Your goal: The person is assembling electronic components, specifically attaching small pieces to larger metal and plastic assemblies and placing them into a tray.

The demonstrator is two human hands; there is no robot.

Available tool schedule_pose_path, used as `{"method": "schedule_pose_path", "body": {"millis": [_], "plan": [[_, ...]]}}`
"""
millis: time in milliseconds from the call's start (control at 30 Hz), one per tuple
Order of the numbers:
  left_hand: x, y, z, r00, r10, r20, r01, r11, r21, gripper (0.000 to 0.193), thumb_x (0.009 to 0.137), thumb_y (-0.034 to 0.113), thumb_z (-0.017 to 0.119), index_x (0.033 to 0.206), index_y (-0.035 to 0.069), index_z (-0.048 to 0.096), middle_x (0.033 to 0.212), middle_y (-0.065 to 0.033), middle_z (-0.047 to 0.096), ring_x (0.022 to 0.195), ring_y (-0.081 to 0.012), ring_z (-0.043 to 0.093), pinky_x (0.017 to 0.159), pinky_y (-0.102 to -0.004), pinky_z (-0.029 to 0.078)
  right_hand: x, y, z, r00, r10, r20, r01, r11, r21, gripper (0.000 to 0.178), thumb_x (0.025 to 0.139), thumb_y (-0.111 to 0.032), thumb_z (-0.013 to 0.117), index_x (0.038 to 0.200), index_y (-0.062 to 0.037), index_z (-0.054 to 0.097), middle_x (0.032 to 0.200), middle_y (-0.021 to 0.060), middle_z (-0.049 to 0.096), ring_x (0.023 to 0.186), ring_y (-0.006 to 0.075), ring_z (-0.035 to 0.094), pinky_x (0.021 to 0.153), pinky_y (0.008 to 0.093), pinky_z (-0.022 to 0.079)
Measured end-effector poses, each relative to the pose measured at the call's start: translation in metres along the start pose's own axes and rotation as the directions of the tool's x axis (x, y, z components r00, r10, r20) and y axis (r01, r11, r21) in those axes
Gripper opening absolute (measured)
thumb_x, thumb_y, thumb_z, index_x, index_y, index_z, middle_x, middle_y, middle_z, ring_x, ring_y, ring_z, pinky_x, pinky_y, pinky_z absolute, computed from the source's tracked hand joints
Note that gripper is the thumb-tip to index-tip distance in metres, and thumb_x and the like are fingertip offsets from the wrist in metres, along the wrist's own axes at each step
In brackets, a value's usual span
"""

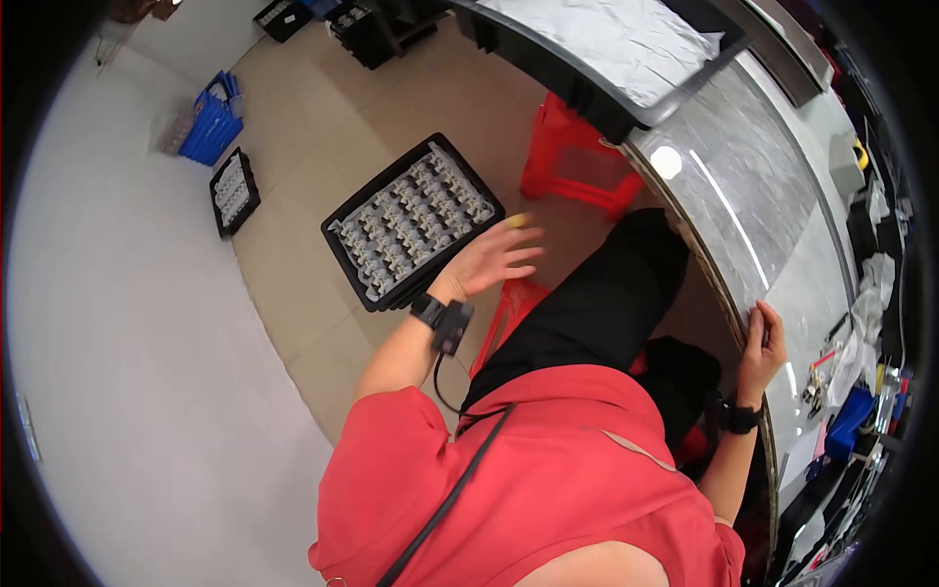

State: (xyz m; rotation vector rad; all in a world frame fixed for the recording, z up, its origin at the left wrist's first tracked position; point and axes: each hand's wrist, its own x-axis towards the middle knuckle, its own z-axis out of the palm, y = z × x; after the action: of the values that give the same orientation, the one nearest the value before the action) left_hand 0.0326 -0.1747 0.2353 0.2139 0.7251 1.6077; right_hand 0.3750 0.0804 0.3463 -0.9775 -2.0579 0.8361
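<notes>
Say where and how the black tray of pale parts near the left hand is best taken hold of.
Probably by the rim at both short ends of the black tray, one hand each, coming from outside: it is oblong with raised walls, and rows of pale parts fill its inside.

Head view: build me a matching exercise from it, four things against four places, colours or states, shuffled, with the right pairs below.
Column one
1. Left hand
2. Right hand
3. Large tray on the floor
4. Stacked bins near the white wall

Column two
A. Black, bearing rows of pale pieces
B. Blue
C. Open and spread
D. At the edge of the tabletop

Right pairs: 1-C; 2-D; 3-A; 4-B
</notes>
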Motion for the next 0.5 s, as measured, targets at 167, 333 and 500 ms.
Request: {"method": "schedule_pose_path", "body": {"millis": [167,333,500], "plan": [[-0.012,-0.099,-0.221,0.538,-0.124,-0.834,-0.255,0.919,-0.301,0.088,0.078,0.030,0.070,0.141,0.009,0.011,0.139,-0.0193,0.021,0.122,-0.0366,0.035,0.098,-0.0499,0.035,0.004,0.006,0.009,1.000,0.019,0.019,-0.017,0.995,-0.103,0.018,0.090,-0.004,0.052,0.105,0.0013,0.059,0.099,0.0050,0.059,0.088,0.0100,0.056,0.081,0.0228,0.045],[0.001,-0.116,-0.260,0.491,-0.232,-0.840,-0.354,0.827,-0.436,0.061,0.080,0.044,0.062,0.114,0.002,0.035,0.105,-0.0156,0.039,0.088,-0.0274,0.047,0.071,-0.0388,0.042,0.013,0.001,0.010,0.996,0.077,-0.051,-0.082,0.989,-0.125,0.017,0.090,-0.007,0.051,0.103,0.0017,0.059,0.096,0.0040,0.059,0.085,0.0103,0.055,0.078,0.0229,0.044],[0.106,-0.140,-0.204,0.517,-0.117,-0.848,-0.241,0.931,-0.275,0.036,0.088,0.040,0.048,0.091,0.004,0.056,0.066,-0.0080,0.057,0.055,-0.0187,0.056,0.048,-0.0285,0.045,-0.023,-0.023,-0.043,0.958,0.012,-0.286,-0.143,0.886,-0.441,0.012,0.086,-0.003,0.051,0.093,0.0000,0.060,0.082,0.0066,0.060,0.075,0.0136,0.056,0.068,0.0257,0.045]]}}
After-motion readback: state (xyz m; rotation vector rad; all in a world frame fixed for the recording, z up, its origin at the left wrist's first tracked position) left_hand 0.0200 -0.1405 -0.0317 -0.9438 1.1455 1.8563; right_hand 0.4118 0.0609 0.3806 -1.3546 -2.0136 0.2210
